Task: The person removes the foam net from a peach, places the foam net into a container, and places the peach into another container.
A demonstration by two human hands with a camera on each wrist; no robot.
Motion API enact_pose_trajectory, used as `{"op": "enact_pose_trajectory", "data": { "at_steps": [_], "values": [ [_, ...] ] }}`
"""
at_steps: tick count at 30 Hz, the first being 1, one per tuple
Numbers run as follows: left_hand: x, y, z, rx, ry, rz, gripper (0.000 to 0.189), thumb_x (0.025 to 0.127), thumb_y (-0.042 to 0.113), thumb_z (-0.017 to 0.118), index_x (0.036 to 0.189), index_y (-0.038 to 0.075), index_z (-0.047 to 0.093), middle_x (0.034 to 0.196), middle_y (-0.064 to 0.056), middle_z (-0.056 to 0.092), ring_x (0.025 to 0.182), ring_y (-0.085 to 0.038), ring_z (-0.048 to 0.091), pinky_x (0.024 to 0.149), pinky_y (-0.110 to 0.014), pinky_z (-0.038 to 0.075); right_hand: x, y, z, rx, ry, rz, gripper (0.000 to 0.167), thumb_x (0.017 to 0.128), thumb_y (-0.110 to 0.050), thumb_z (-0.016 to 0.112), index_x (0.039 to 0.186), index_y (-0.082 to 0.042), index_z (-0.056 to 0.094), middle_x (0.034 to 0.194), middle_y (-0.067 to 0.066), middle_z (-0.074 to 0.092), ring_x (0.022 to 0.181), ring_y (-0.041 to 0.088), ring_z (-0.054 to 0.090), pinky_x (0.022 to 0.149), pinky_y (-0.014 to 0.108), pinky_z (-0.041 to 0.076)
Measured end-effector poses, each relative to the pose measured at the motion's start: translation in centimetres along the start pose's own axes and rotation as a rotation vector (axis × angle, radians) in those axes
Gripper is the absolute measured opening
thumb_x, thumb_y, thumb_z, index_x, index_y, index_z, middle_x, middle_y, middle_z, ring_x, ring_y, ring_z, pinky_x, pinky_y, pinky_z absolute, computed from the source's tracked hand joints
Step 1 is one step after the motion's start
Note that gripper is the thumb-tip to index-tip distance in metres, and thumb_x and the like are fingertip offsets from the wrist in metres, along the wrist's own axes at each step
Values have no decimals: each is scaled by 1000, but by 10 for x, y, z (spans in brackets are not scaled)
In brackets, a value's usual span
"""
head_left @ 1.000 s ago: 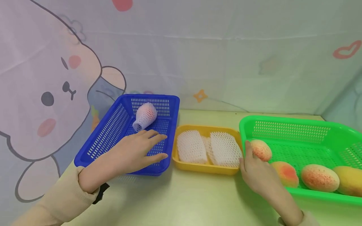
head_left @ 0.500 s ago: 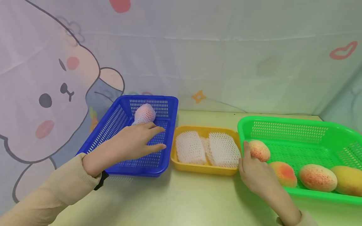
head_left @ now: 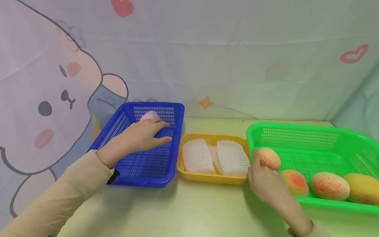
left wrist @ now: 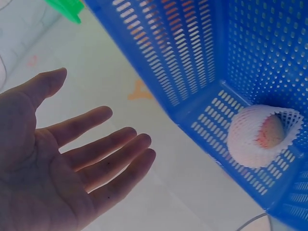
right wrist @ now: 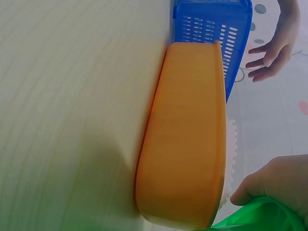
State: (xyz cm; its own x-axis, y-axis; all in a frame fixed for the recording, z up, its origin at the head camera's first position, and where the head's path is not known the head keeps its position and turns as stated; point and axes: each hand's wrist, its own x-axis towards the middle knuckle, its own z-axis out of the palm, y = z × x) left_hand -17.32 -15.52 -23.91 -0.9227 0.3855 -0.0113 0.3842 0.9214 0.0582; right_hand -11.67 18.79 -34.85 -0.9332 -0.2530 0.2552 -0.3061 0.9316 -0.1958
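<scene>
My left hand [head_left: 145, 135] is over the blue basket [head_left: 177, 149], its fingers spread and holding nothing. The left wrist view shows the palm [left wrist: 43, 178] apart from the basket. Inside, at the far end, lies a reddish fruit in a white foam net [left wrist: 243, 139]; in the head view the hand partly hides it. My right hand [head_left: 266, 182] grips the near left rim of the green basket [head_left: 302, 125], thumb outside. Near that hand in the basket are a speckled peach-like fruit [head_left: 270, 158] and a yellow-red fruit [head_left: 296, 182].
Between the baskets stands a yellow tray [head_left: 211, 178] with white foam nets [head_left: 197, 156]. Another speckled fruit [head_left: 330, 186] and a yellow mango-like fruit [head_left: 362, 188] lie along the green basket's near side. A printed cloth [head_left: 222, 72] hangs behind the table [head_left: 189, 210].
My left hand has moved away from me over the blue basket and now covers more of the netted fruit. The right hand stays on the green rim. The head view has shifted slightly.
</scene>
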Motion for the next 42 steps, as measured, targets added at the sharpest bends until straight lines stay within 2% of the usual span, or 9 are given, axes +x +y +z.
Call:
{"op": "enact_pose_trajectory", "data": {
  "at_steps": [3, 9, 13, 20, 26, 33, 42],
  "values": [
    [6, -6, 3, -2, 21, -11, 55, 94, 46, 54, 137, 11, 53, 137, -15, 54, 126, -33, 52, 100, -54, 46, 0, 0, 0, 2, -2, 1, 55, 97, -12, 41, 142, 14, 24, 46, -4, 34, 36, 8, 27, 36, 20, 21],
    [15, -16, 9, -5, 41, -38, 52, 94, 43, 56, 133, 10, 56, 133, -14, 56, 118, -30, 56, 96, -50, 50, 0, 0, 1, 1, -2, 3, 55, 96, -12, 40, 142, 14, 24, 46, -4, 34, 36, 8, 28, 35, 20, 21],
    [22, -21, 11, -16, 49, -52, 50, 94, 42, 56, 132, 9, 57, 134, -16, 55, 117, -32, 58, 94, -51, 50, 0, 0, 1, -4, -1, 7, 55, 97, -12, 40, 142, 14, 24, 46, -4, 34, 36, 8, 28, 35, 20, 21],
    [36, -32, 15, -35, 61, -67, 48, 95, 40, 55, 130, 8, 57, 135, -19, 55, 122, -37, 55, 100, -54, 46, -1, 1, 0, -8, 4, 4, 55, 96, -12, 40, 142, 14, 24, 46, -4, 33, 37, 7, 27, 35, 20, 20],
    [45, -43, 25, -70, 68, -102, 47, 95, 38, 55, 130, 7, 57, 137, -20, 54, 125, -38, 52, 101, -56, 44, 0, 0, 1, -12, 5, 0, 54, 96, -11, 41, 141, 13, 25, 46, -5, 33, 37, 7, 25, 36, 19, 19],
    [55, -53, 40, -78, 135, -142, 48, 95, 34, 54, 132, 4, 55, 135, -21, 54, 120, -40, 55, 96, -56, 47, 0, 0, 2, -26, 14, -10, 54, 95, -10, 42, 141, 14, 27, 45, -6, 31, 37, 5, 22, 36, 18, 18],
    [67, -69, 60, -36, 226, -172, 47, 94, 27, 53, 132, -1, 52, 132, -25, 53, 123, -42, 51, 96, -56, 47, 0, 1, 2, -36, 33, -23, 52, 95, -9, 42, 140, 13, 28, 45, -6, 30, 37, 4, 21, 37, 18, 16]
  ]
}}
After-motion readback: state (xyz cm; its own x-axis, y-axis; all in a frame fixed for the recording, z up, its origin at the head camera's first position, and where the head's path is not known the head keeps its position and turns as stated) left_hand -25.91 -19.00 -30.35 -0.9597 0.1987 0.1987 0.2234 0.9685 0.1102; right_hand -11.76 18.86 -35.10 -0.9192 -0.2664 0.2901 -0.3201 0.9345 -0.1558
